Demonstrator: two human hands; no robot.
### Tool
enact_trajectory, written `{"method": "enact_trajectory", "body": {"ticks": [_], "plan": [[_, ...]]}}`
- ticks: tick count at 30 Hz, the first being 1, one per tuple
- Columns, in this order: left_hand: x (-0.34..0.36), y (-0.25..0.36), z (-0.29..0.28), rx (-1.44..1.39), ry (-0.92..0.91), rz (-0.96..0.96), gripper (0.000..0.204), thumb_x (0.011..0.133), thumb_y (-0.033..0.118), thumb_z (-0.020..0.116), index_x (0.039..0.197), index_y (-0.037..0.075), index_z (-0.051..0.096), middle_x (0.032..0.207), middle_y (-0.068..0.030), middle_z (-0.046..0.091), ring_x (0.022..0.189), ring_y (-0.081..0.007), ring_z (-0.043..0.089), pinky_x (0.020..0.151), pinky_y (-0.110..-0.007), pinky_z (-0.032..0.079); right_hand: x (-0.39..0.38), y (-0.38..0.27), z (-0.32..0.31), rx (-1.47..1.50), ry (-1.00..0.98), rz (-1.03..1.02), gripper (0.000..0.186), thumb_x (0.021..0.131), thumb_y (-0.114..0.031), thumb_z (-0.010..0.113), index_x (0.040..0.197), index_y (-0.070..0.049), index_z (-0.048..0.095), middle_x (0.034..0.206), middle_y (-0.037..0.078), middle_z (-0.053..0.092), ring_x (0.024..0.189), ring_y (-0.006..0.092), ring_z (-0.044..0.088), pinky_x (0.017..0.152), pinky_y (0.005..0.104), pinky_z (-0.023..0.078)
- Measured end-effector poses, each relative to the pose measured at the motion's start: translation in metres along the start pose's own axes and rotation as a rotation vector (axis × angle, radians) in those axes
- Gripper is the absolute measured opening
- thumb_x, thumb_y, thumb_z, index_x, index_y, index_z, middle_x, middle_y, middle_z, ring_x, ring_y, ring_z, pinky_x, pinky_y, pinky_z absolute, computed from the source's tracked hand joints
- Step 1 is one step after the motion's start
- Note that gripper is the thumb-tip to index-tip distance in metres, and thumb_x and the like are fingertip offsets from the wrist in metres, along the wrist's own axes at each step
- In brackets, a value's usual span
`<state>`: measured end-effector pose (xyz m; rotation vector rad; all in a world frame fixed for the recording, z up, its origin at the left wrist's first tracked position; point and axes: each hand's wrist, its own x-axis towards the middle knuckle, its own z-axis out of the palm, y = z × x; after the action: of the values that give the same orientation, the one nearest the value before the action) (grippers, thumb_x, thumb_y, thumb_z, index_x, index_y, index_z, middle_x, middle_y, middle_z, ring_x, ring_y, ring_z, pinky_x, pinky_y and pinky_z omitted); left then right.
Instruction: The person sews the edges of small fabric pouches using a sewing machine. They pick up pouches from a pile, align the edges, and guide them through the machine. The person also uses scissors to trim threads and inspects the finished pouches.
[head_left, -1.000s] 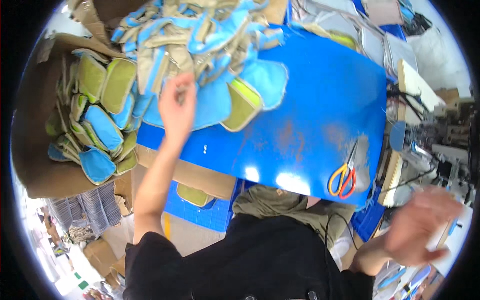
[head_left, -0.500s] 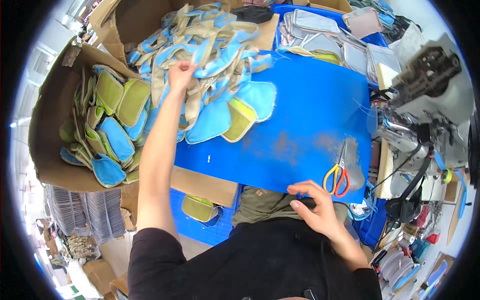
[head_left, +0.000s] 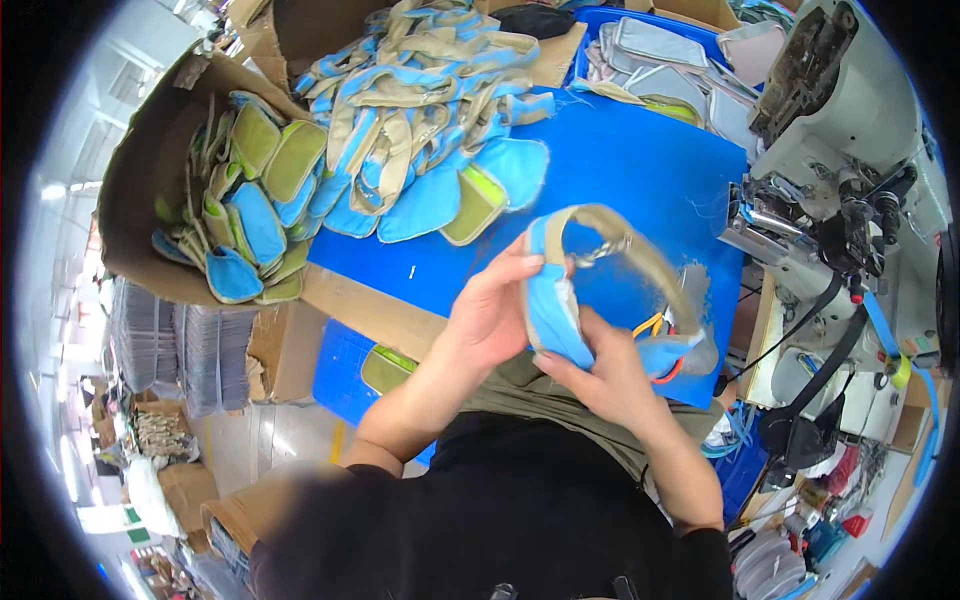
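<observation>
Evidently both hands share one thing: a looped blue and tan strap [head_left: 552,318], raised in front of the body above the near edge of the blue tabletop [head_left: 630,165]. The left hand [head_left: 493,312] has its grip closed on the strap's blue section, its thumb near the top; the right hand [head_left: 612,372] pinches the lower end of the same section, its fingertips partly hidden by the fabric. The loop's far side is smeared by motion, so its edge and the metal clasp [head_left: 606,249] inside are hard to make out. Behind it, the scissors [head_left: 652,323] are mostly covered; parts of a yellow and a red handle show. On the tabletop, a heap of similar straps [head_left: 430,95] overlaps blue and green pouches [head_left: 430,205], masking where single pieces end. Below, the left forearm hides part of a green pouch [head_left: 385,370]. The sewing machine [head_left: 850,120] is cut off at the upper right rim.
</observation>
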<state>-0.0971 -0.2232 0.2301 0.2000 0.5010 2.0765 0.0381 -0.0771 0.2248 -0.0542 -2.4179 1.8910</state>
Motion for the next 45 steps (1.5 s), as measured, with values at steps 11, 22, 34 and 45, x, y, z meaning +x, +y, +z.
{"method": "enact_trajectory", "body": {"ticks": [11,22,34,45], "plan": [[0.063,-0.029,-0.04,0.247,0.201,0.144,0.043,0.1,0.025,0.066,0.135,0.002,0.059,0.132,-0.0135,0.067,0.123,-0.0243,0.064,0.103,-0.04,0.054,-0.055,-0.043,-0.018,-0.215,0.338,-0.558,0.023,0.067,-0.01,0.083,0.082,0.001,0.068,0.082,0.012,0.067,0.074,0.0306,0.063,0.081,0.0461,0.051],[0.071,0.04,-0.085,0.101,0.04,0.158,0.05,0.097,0.033,0.067,0.135,0.0,0.058,0.127,-0.0164,0.068,0.114,-0.032,0.066,0.105,-0.053,0.051,-0.067,0.04,-0.005,-0.293,0.321,-0.057,0.01,0.087,-0.005,0.072,0.096,0.0,0.069,0.082,0.014,0.062,0.077,0.0316,0.058,0.07,0.0385,0.045],[0.099,0.028,-0.149,-0.315,0.002,0.04,0.058,0.11,0.036,0.046,0.149,-0.008,0.042,0.152,-0.0231,0.05,0.144,-0.0336,0.047,0.119,-0.047,0.042,-0.038,0.091,0.017,-0.436,0.453,-0.105,0.009,0.088,-0.012,0.074,0.093,-0.008,0.069,0.082,0.009,0.066,0.08,0.0308,0.064,0.079,0.0422,0.044],[0.039,-0.035,-0.125,0.209,0.45,-0.044,0.04,0.108,0.027,0.054,0.137,0.0,0.057,0.13,-0.0141,0.067,0.125,-0.0261,0.063,0.108,-0.042,0.05,-0.023,0.108,0.018,-0.384,0.332,-0.082,0.016,0.089,-0.023,0.074,0.092,-0.008,0.069,0.086,0.01,0.069,0.082,0.0314,0.065,0.089,0.0437,0.045]]}}
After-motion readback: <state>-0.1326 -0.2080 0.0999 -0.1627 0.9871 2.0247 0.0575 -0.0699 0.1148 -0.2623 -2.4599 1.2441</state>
